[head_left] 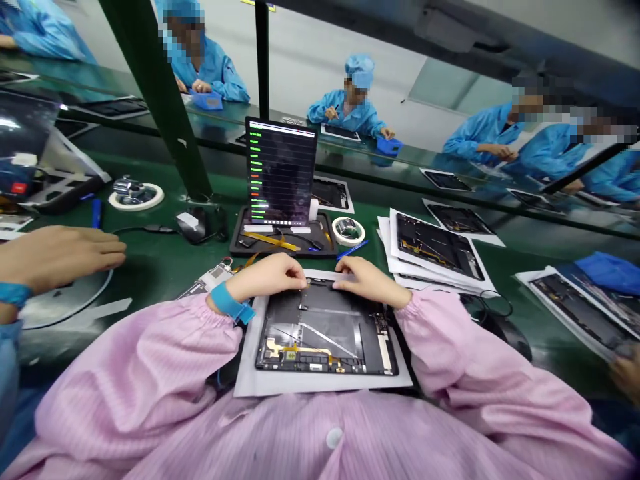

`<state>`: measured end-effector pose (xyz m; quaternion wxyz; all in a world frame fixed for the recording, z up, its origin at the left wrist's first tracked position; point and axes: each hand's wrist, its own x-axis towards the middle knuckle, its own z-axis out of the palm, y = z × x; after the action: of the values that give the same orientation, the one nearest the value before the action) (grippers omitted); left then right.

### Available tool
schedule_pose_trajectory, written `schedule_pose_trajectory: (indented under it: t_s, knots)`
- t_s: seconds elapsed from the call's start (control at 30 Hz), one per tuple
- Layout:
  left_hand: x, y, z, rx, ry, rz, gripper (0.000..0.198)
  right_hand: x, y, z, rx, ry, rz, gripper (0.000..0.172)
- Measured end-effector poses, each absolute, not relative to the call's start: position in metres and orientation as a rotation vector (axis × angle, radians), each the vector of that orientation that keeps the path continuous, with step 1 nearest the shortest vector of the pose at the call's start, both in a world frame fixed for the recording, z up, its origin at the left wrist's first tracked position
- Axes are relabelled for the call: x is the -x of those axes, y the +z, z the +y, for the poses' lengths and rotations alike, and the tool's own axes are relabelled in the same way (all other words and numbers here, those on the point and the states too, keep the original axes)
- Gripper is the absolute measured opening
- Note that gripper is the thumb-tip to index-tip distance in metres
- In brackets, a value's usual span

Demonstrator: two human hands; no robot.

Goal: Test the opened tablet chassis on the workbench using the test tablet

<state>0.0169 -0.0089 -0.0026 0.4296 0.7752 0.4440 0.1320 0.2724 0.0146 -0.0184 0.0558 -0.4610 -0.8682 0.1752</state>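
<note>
An opened tablet chassis lies on a white sheet right in front of me, its boards and flex cables exposed. My left hand rests on its far left edge, fingers curled and pinched at the top rim. My right hand lies at the far right of that edge, fingers pressed flat on a pale strip along the rim. A blue wrist strap circles my left wrist. Whether either hand grips the strip is unclear.
A lit tablet stands upright on a black tray behind the chassis. A tape roll and stacked open tablets on sheets lie to the right. A co-worker's hand reaches in at left. Several people in blue sit across.
</note>
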Motion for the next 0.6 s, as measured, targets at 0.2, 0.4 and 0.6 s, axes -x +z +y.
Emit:
schedule_pose_trajectory:
  t_s: [0.2, 0.4, 0.6]
  knots:
    - [-0.005, 0.01, -0.006, -1.638, 1.058, 1.332, 0.033, -0.269, -0.045, 0.001, 1.262, 0.587, -2.374, 0.017]
    - [0.006, 0.006, 0.002, -1.372, 1.474, 1.522, 0.036, -0.303, -0.026, 0.04, 1.309, 0.454, -1.624, 0.035]
    - [-0.006, -0.008, 0.003, -1.981, 1.308, 1.729, 0.023, -0.353, 0.031, 0.174, 1.618, 0.27, -1.274, 0.025]
